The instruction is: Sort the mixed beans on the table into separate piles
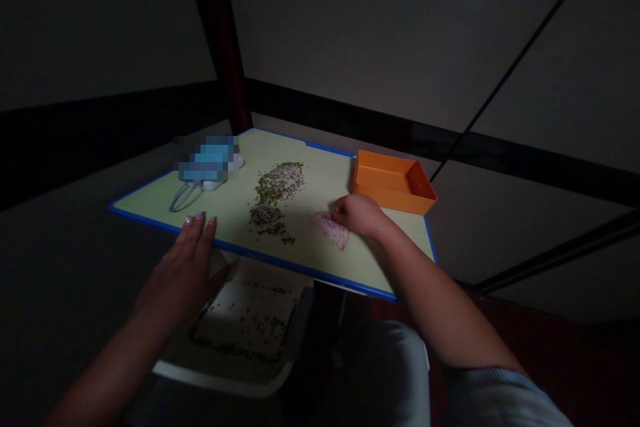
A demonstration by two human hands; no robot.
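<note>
Reading my right hand [357, 215] curled, pinch unclear, on the red onion slice [331, 229] at its left, long axis far-left to near-right; left hand [180, 280] spread, empty, over the cutting board [325, 180] near edge.

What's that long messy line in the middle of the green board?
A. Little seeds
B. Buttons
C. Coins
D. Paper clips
A. The line on the pale green board is made of many tiny greenish-brown seeds, lying loose in a scattered strip.
</note>
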